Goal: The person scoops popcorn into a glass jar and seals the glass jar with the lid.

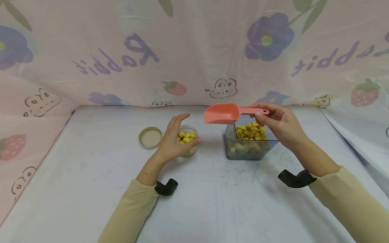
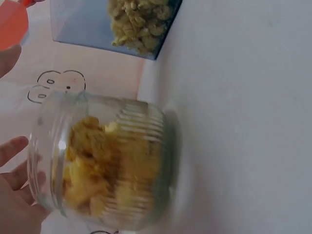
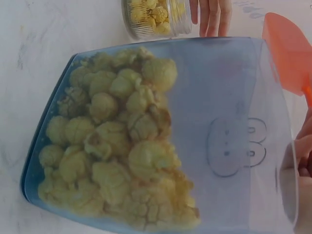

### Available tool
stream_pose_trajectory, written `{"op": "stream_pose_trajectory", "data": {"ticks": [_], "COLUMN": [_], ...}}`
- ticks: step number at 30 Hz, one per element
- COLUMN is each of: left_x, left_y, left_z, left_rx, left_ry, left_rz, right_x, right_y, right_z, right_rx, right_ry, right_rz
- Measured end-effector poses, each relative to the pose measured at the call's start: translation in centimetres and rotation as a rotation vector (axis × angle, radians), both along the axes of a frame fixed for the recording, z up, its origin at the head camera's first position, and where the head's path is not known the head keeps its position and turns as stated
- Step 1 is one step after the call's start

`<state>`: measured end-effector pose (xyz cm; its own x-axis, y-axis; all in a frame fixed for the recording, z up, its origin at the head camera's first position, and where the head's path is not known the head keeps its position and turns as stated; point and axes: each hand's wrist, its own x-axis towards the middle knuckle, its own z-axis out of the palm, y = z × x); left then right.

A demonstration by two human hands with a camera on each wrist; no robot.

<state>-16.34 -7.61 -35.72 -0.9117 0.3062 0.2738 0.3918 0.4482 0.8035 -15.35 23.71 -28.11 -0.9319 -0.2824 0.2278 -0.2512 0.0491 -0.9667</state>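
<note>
In the head view I see the right hand (image 1: 281, 125) pinching the end of the handle of an orange scoop (image 1: 222, 114). The bowl points left and looks empty; it hangs in the air above the gap between the glass jar (image 1: 190, 154) on the left and the clear container (image 1: 230, 148) on the right, toward the far side of the table (image 1: 197, 209). The left hand (image 1: 170, 143) grips nothing, its thumb and fingers spread about the jar, with the lid (image 1: 151, 138) to its left.

I judge the scoop to be light, stiff plastic, possibly slick. A pinch so near the end may let the bowl roll once loaded, so I would favour a hold closer to the bowl. The jar is likely heavier, smooth and breakable, best steadied round its body below the mouth.

The left wrist view gives me the jar's ribbed wall and the popcorn (image 2: 90, 170) inside, which the head view mostly hides. Whether the fingers touch the glass I cannot tell.

The right wrist view adds the container's side: its heap ends well below the rim, a depth I cannot read from above. There the right hand's grip is largely cut off
</note>
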Motion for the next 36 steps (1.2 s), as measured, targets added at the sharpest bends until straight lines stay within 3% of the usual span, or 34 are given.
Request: {"op": "stream_pose_trajectory", "data": {"ticks": [12,24,36], "left_x": [-0.3,-0.4,-0.5], "left_y": [2.4,4.4,6.3], "left_z": [1.1,1.5,1.9], "left_rx": [0.004,0.005,0.005], "left_ry": [0.12,0.163,0.075], "left_rz": [-0.044,-0.084,-0.159], "right_x": [0.4,1.1,1.7], "right_y": [1.2,3.2,5.1], "right_z": [0.0,-0.3,-0.4], "right_rx": [-0.096,-0.15,-0.163], "right_ry": [0.035,0.031,0.058], "right_rz": [0.012,-0.011,-0.035]}}
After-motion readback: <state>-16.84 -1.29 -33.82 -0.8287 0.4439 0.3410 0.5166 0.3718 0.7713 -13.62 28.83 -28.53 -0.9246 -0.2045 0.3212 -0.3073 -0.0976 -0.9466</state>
